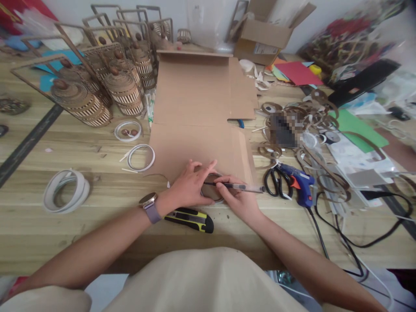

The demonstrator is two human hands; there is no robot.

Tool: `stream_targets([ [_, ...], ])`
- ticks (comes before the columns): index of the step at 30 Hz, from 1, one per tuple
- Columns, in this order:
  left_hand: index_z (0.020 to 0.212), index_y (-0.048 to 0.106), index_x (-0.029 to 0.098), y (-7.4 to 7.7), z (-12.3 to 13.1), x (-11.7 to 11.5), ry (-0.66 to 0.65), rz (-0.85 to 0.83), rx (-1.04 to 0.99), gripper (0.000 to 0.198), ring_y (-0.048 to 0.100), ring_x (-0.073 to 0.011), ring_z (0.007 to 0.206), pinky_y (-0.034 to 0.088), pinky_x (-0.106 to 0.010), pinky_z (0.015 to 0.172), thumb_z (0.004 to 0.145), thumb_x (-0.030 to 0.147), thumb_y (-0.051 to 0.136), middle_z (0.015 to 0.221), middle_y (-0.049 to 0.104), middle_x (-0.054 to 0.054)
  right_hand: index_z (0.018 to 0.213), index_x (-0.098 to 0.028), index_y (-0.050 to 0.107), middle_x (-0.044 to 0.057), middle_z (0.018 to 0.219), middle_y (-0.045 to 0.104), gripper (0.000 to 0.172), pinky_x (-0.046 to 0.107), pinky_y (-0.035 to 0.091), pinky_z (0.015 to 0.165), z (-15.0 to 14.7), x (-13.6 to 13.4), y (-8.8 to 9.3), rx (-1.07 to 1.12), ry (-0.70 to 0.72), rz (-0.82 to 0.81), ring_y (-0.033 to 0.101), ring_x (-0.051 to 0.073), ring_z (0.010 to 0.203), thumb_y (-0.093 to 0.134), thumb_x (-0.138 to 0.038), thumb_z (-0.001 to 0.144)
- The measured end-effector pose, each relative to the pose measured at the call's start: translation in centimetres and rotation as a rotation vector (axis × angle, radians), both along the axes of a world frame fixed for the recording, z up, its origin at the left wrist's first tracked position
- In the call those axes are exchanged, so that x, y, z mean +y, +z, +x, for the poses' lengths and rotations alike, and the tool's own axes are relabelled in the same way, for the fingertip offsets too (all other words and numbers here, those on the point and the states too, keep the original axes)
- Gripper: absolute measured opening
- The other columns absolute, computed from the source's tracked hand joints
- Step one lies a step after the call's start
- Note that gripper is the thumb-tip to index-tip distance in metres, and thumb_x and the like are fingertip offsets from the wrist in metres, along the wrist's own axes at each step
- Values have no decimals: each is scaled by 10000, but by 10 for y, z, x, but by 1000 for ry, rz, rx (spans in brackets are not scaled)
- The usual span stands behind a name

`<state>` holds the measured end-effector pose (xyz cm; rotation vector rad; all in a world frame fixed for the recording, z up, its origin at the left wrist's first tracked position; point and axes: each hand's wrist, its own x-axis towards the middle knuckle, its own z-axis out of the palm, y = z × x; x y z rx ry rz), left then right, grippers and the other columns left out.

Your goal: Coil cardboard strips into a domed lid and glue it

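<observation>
My right hand (242,201) grips a pen (245,187) with a clear barrel and a dark front part, its tip pointing left. Under the pen tip, a thin dark ring (218,201) lies on the near edge of a flattened brown cardboard box (191,104). My left hand (186,186) spans this ring from the left, with thumb and fingers around its rim holding it down. A yellow and black utility knife (190,219) rests on the table just below my left hand.
Black-handled scissors (278,182) and a blue glue gun (302,184) with a cable lie at right, before tangled brown strips (302,108). White strip coils (66,190) sit at left. Several slatted lanterns (123,91) stand back left, and an open carton (263,37) at the back.
</observation>
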<state>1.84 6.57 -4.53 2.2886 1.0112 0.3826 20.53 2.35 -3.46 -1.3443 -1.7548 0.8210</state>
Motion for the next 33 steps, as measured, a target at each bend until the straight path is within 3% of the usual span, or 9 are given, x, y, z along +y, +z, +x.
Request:
stream_targets([
  [4, 1553, 117, 232, 2, 1, 0, -1, -1, 22, 1119, 339, -381, 1288, 132, -600, 1157, 683, 448, 788, 1396, 564, -55, 847, -217, 662, 43, 807, 722, 146, 311, 540, 677, 2, -5, 4, 14, 33, -65, 671, 193, 745, 549, -296, 896],
  [8, 1549, 140, 209, 4, 2, 0, 2, -8, 49, 1106, 327, -385, 1299, 110, -607, 1166, 684, 460, 783, 1414, 552, -65, 782, -210, 634, 9, 659, 661, 178, 264, 503, 543, 8, -5, 9, 17, 43, -121, 626, 162, 593, 554, -320, 896],
  [15, 1545, 146, 208, 2, 0, 0, -4, 10, 29, 1095, 333, -372, 1306, 93, -615, 1169, 688, 466, 778, 1395, 567, -64, 814, -210, 623, 17, 728, 674, 191, 272, 520, 610, 3, 3, 9, 26, 51, -127, 628, 163, 650, 528, -347, 909],
  [20, 1543, 152, 233, 7, 1, 0, -12, -4, 43, 1076, 327, -388, 1309, 93, -638, 1159, 691, 454, 771, 1400, 566, -50, 769, -212, 624, 7, 674, 655, 222, 257, 500, 566, 2, 3, 13, 9, 94, -159, 603, 151, 606, 533, -363, 905],
  [27, 1549, 152, 229, 8, 1, -1, -15, 12, 95, 1065, 309, -403, 1325, 117, -632, 1160, 700, 460, 753, 1426, 542, -54, 717, -209, 627, -39, 522, 561, 211, 225, 375, 421, 21, 8, 24, -107, 131, -229, 491, 115, 443, 551, -336, 868],
  [30, 1554, 139, 226, 3, 1, -1, -11, 42, 86, 1092, 315, -400, 1327, 67, -632, 1172, 689, 479, 757, 1411, 554, -64, 748, -212, 642, -21, 575, 626, 221, 241, 444, 485, 34, 10, 28, -78, 62, -145, 570, 134, 497, 542, -342, 897],
  [33, 1557, 128, 222, 2, 1, -1, -7, 40, 94, 1105, 311, -401, 1334, 63, -635, 1171, 688, 470, 763, 1396, 573, -64, 925, -232, 638, 31, 822, 746, 188, 299, 542, 665, 43, 8, 22, -67, -17, -7, 701, 186, 717, 502, -358, 952],
])
